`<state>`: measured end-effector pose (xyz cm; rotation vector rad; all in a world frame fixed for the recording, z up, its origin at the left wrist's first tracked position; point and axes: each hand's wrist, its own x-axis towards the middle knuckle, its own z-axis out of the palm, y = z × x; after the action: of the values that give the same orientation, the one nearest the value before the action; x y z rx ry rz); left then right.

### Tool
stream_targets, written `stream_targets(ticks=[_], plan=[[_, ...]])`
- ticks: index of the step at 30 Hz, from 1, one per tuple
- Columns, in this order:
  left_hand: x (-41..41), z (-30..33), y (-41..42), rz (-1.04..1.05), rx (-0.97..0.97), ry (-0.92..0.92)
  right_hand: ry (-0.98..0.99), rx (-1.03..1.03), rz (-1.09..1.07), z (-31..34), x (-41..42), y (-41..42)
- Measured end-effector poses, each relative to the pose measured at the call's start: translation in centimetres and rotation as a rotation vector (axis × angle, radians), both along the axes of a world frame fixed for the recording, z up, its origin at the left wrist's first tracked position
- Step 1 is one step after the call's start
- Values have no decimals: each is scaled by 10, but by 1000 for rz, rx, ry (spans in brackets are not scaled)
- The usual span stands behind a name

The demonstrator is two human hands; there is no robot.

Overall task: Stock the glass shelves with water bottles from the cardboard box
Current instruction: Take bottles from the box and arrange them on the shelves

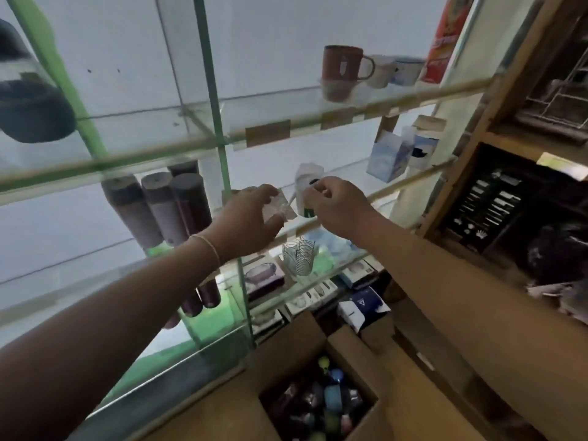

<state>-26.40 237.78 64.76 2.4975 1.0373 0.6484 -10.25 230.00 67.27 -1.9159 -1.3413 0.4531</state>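
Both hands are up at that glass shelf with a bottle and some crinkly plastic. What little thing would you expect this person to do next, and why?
Probably pull the clear plastic wrapper free with the left hand and stand the bottle on the middle glass shelf. The right hand already grips the bottle just above that shelf, the wrapper looks mostly off, and dark bottles stand unwrapped nearby.

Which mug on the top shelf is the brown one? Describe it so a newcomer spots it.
Start at the top glass shelf, right of the green upright. A row of mugs stands there before an orange box. The brown mug is the leftmost and tallest, dark reddish brown with its handle pointing right; its neighbours are pale.
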Motion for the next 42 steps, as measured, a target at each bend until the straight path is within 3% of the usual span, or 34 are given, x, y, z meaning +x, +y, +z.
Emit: stream_targets(ticks=[4,9,22,30,42], plan=[[30,-49,-2,9,-273,26,38,-70,-36,-47,26,-13],[53,-119,-4,12,-389,114,104,-169,-107,-123,45,-25],[36,-337,-14,-108,-523,474,301,-557,-340,-368,35,-67],[11,-466,-24,-70,-593,488,410,-752,-397,-535,7,-92],[-13,-609,-71,-79,-681,528,442,-1053,-467,-724,-32,-137]])
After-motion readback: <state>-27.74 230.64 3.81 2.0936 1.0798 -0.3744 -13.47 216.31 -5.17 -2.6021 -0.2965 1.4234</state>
